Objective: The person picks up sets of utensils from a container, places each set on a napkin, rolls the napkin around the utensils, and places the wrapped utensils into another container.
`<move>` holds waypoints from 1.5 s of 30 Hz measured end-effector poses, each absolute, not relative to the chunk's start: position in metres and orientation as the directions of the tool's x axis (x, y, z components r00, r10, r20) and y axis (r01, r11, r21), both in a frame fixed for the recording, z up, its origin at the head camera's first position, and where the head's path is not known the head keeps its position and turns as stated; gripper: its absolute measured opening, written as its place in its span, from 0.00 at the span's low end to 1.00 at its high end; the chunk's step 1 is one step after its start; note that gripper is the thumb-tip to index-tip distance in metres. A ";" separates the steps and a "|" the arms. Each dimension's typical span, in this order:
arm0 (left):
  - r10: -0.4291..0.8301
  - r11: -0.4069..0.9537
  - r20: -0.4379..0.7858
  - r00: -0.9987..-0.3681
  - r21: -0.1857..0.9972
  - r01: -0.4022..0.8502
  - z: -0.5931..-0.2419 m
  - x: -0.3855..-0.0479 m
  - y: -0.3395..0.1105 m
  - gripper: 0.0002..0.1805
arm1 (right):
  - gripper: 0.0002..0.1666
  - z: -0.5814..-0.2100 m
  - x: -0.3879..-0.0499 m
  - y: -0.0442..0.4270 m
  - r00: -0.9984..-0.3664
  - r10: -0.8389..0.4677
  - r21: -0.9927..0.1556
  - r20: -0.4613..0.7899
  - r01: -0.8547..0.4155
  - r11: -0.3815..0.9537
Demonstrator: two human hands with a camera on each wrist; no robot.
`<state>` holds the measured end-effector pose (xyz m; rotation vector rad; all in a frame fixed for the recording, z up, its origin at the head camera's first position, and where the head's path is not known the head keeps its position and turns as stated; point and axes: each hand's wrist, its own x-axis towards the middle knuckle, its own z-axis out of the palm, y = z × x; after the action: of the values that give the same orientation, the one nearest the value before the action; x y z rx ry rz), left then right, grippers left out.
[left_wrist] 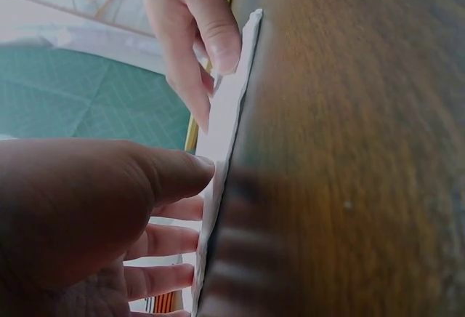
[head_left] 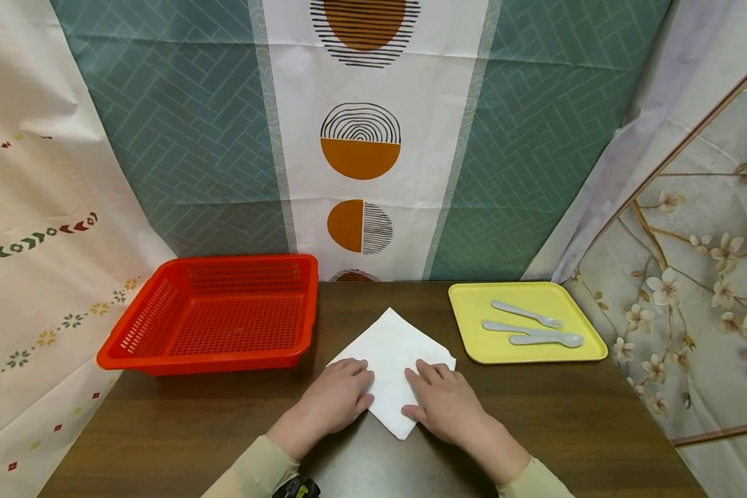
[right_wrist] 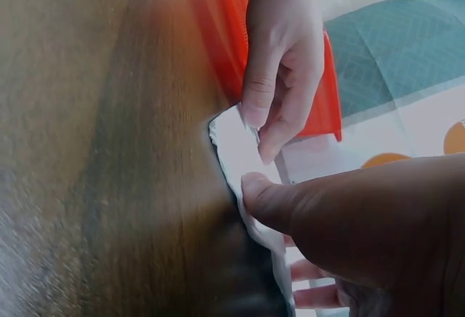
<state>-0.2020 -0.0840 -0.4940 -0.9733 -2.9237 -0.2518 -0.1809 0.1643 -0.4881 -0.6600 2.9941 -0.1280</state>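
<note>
A white folded napkin lies flat on the table, turned so that one corner points away and another toward the person. On its left side rests the left hand, fingertips and thumb touching the paper. The right hand presses the right side with its fingers spread. From the left wrist view, the napkin appears as a thin layered sheet under the fingertips. Near the napkin's close corner, the right thumb touches the paper in the right wrist view. The palms stay raised off the table.
A red plastic basket stands at the left back. On the right, a yellow tray holds a grey fork, a spoon and a knife. Patterned cloths hang behind and beside the brown table.
</note>
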 end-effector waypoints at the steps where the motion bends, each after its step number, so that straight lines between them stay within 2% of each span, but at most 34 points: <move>1: 0.594 0.786 0.103 -0.798 0.134 0.603 -0.494 -0.201 -0.085 0.20 | 0.41 -0.488 -0.180 0.164 -0.904 -0.424 -0.096 -0.056 -0.418 0.903; 24: 0.634 0.753 0.173 -0.754 0.086 0.653 -0.490 -0.188 -0.095 0.13 | 0.42 -0.482 -0.164 0.160 -0.883 -0.465 -0.050 -0.066 -0.462 0.885; 32: 0.612 0.775 0.156 -0.775 0.074 0.627 -0.493 -0.188 -0.094 0.18 | 0.42 -0.482 -0.163 0.159 -0.884 -0.462 -0.055 -0.075 -0.459 0.887; 39: 0.583 0.801 0.128 -0.802 0.073 0.594 -0.493 -0.188 -0.090 0.27 | 0.42 -0.484 -0.162 0.159 -0.881 -0.470 -0.049 -0.055 -0.468 0.882; 45: 0.566 0.818 0.128 -0.814 0.033 0.574 -0.496 -0.188 -0.086 0.28 | 0.41 -0.483 -0.161 0.159 -0.883 -0.467 -0.056 -0.053 -0.464 0.884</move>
<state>-0.1880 -0.0862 -0.4964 -0.9082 -2.8874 -0.1058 -0.1614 0.1589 -0.4830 -0.7389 2.9862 -0.0637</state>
